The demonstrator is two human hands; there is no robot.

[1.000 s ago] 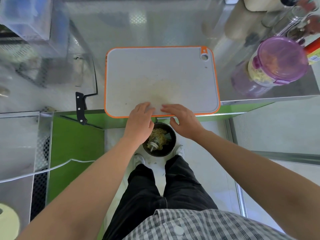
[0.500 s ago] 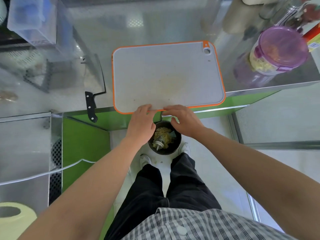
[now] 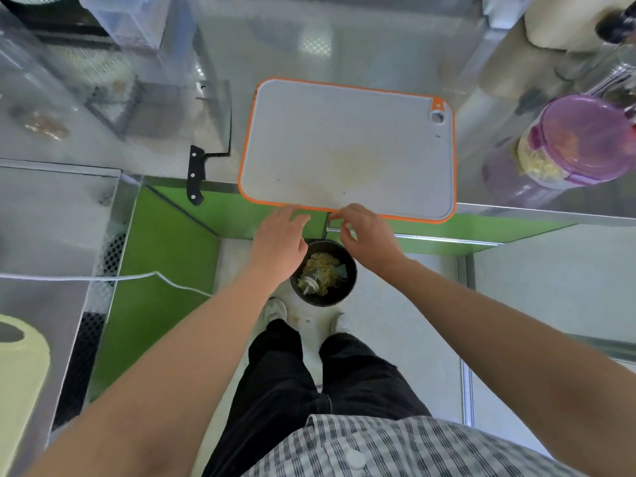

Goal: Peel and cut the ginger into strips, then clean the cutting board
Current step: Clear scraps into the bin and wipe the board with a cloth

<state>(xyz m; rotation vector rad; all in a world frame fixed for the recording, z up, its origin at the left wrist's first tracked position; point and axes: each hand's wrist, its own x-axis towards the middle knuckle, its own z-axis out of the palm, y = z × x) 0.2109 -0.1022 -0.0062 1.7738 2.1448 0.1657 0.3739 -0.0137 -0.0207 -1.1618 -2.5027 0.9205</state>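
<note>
Both hands at the near edge of the cutting board, above a floor bin.

I read a shiny steel counter [image 3: 344,43] with a green cabinet front [image 3: 165,242] below it and pale floor underneath. The cutting board [image 3: 347,149], grey, matte, orange-rimmed and round-cornered, lies flat on the counter with its near edge overhanging, faintly yellow-stained in the middle. Left hand [image 3: 278,239] has its fingers relaxed and loosely spread, tips by the board's rim, holding nothing. Right hand [image 3: 370,239] is loosely curled, index tip at the rim, nothing gripped that I can see. At the board's 6 o'clock a round dark bin [image 3: 349,270] on the floor holds yellowish scraps. At 9 o'clock lies a black-handled knife [image 3: 196,175]. At 3 o'clock stands a purple-lidded clear jar [image 3: 581,139] of pale yellow shreds.
</note>
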